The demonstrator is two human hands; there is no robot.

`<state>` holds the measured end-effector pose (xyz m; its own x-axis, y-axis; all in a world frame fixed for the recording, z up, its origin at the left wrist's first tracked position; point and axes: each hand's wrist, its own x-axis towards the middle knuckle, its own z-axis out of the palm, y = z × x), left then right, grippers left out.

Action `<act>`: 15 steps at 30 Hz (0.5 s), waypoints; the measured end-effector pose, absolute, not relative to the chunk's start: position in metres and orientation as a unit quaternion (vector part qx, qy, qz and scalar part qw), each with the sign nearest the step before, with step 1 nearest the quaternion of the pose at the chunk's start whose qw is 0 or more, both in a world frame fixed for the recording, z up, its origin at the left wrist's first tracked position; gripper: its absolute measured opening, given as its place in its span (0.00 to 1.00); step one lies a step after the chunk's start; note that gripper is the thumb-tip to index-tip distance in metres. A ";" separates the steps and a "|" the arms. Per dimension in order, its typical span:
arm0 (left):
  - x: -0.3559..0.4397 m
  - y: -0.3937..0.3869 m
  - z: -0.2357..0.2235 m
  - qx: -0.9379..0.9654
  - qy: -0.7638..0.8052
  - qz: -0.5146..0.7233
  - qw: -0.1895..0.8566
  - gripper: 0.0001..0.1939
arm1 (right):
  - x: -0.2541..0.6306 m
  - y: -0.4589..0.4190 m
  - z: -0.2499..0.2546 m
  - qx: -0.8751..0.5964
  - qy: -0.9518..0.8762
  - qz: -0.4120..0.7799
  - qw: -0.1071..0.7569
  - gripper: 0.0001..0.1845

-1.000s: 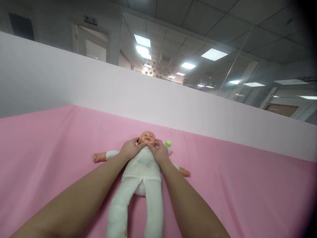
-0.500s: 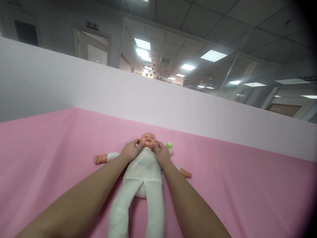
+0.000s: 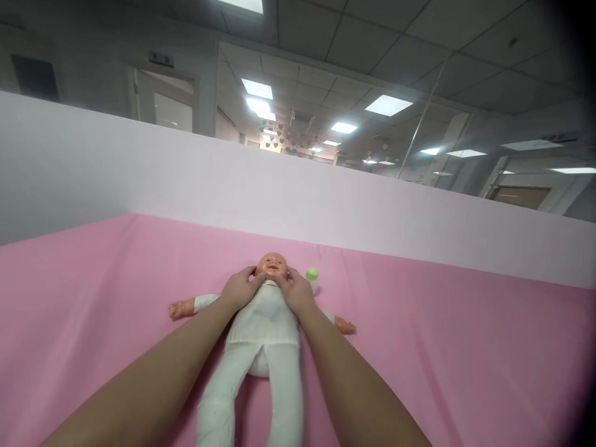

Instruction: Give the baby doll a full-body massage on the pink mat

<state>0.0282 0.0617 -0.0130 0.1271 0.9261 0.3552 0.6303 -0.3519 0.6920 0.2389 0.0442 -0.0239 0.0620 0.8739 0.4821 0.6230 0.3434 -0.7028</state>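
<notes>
A baby doll (image 3: 265, 323) in white clothes lies on its back on the pink sheet (image 3: 400, 329), arms stretched out to both sides. My left hand (image 3: 241, 287) cups one side of its head, with the thumb by the jaw and the other fingertips hidden behind the head. On the other side, my right hand (image 3: 297, 290) holds the head the same way, its thumb near the chin. Just beyond my right hand is a small bottle (image 3: 312, 275) with a green cap, partly covered by that hand.
A white panel (image 3: 279, 192) runs along the far side of the pink surface and turns a corner at the left. Behind it are glass, a door (image 3: 173, 112) and a ceiling with several lit panels.
My thumbs have shifted a little lower, from the doll's cheeks toward its chin and neck. The whole view has moved slightly, and the doll lies in the same pose.
</notes>
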 end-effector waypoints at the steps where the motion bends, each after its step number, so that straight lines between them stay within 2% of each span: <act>1: 0.028 0.063 -0.013 0.725 0.536 0.387 0.193 0.35 | 0.239 0.044 -0.024 -0.552 -0.676 0.132 0.470 0.28; 8: 0.025 0.062 -0.010 0.723 0.532 0.389 0.206 0.33 | 0.239 0.034 -0.016 -0.545 -0.691 0.092 0.466 0.26; 15: 0.023 0.056 -0.003 0.716 0.538 0.399 0.198 0.29 | 0.242 0.013 -0.002 -0.526 -0.709 0.021 0.470 0.19</act>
<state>0.0232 0.0564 -0.0026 0.1033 0.9279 0.3583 0.6118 -0.3433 0.7127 0.2423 0.0131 -0.0017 -0.0068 0.7649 0.6441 0.7259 0.4468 -0.5229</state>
